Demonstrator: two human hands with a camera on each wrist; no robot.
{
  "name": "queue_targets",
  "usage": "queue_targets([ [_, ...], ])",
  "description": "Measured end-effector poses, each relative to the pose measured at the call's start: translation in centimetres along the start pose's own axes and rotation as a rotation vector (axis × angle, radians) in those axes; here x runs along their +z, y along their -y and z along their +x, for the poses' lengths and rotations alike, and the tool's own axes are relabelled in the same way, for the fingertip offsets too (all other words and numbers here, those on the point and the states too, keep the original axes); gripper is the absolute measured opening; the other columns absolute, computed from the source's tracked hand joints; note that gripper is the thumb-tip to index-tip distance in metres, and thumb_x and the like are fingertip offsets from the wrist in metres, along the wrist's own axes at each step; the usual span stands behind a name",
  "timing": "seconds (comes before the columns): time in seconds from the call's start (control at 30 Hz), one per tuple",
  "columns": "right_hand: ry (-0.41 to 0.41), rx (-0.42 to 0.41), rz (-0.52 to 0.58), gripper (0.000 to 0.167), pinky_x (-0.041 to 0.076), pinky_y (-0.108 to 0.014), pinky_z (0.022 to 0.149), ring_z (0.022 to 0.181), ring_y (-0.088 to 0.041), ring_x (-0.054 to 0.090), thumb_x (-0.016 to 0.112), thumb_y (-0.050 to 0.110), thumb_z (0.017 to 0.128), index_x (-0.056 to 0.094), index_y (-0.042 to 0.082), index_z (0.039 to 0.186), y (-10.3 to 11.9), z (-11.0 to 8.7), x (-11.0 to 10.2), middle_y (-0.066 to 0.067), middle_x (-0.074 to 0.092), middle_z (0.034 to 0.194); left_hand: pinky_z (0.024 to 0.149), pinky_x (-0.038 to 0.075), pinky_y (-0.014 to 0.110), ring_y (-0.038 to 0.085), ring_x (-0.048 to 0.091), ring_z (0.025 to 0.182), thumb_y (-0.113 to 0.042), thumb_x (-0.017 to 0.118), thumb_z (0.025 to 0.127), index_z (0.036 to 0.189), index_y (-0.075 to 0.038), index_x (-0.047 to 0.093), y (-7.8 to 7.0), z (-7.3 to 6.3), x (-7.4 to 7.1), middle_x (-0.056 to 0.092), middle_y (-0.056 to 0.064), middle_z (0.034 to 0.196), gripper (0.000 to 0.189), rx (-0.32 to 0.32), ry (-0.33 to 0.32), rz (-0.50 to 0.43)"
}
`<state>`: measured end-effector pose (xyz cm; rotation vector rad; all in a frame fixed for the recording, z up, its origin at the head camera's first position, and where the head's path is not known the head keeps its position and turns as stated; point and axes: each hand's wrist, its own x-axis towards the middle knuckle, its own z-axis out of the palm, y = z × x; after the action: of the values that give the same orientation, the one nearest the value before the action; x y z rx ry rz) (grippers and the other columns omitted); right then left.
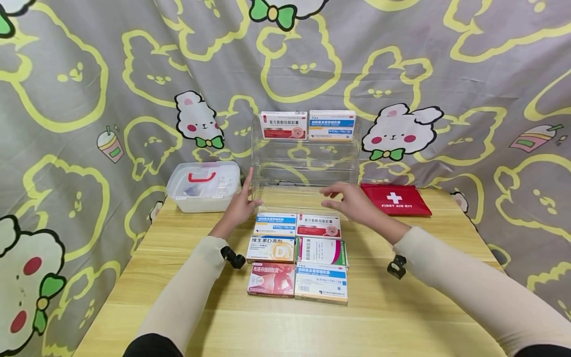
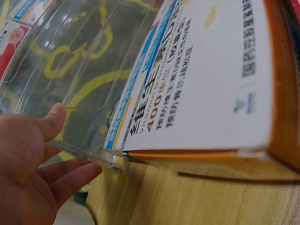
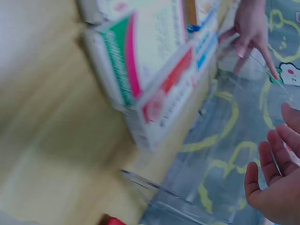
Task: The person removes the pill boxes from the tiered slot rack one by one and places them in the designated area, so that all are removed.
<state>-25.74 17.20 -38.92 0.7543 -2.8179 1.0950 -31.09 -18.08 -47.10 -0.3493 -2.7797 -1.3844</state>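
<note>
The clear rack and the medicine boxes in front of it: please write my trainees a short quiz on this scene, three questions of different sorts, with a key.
1. Count: in the head view, how many medicine boxes can be seen lying on the table in front of the clear rack?

2. True or false: the right hand is holding a box.

3. Fill the gap: the red pouch on the table reads "FIRST AID ____".

Key
1. Six, in two columns of three.
2. False; the right hand is empty.
3. KIT.
</note>
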Motion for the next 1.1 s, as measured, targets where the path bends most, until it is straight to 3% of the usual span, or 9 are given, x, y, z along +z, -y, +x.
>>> queue_targets([
  [0.33,-0.036,0.003,0.023,0.036,0.054,-0.048,0.092,0.116,-0.031,0.062,0.074,0.017,0.098,0.07,0.005,0.131,1.9,4.3,-2.4,-0.016,0.068,0.13,0.064,0.052,0.035,0.042,0.041,0.146,-0.012,0.068,0.101,0.155,-0.062,-0.014,0.0,-0.1,0.0,0.026,0.021,0.167,0.111,-0.002,-0.004,0.007],
  [0.7,-0.129,0.043,-0.038,0.042,0.052,-0.047,0.095,0.121,-0.029,0.061,0.074,0.023,0.098,0.066,0.007,0.137,4.4,9.8,-5.3,-0.013,0.066,0.136,0.06,0.051,0.035,0.043,0.042,0.145,-0.011,0.068,0.101,0.156,-0.061,-0.014,0.0,0.0,0.0,0.028,0.024,0.166,0.111,0.012,-0.012,0.005],
  [1.1,-0.209,0.117,-0.095,0.045,0.045,-0.045,0.11,0.134,-0.027,0.054,0.068,0.026,0.102,0.061,0.01,0.144,5.7,14.2,-7.3,-0.008,0.061,0.145,0.061,0.051,0.034,0.043,0.045,0.143,-0.01,0.068,0.1,0.157,-0.06,-0.013,0.1,-0.1,0.1,0.028,0.025,0.165,0.11,0.021,-0.014,-0.006],
])
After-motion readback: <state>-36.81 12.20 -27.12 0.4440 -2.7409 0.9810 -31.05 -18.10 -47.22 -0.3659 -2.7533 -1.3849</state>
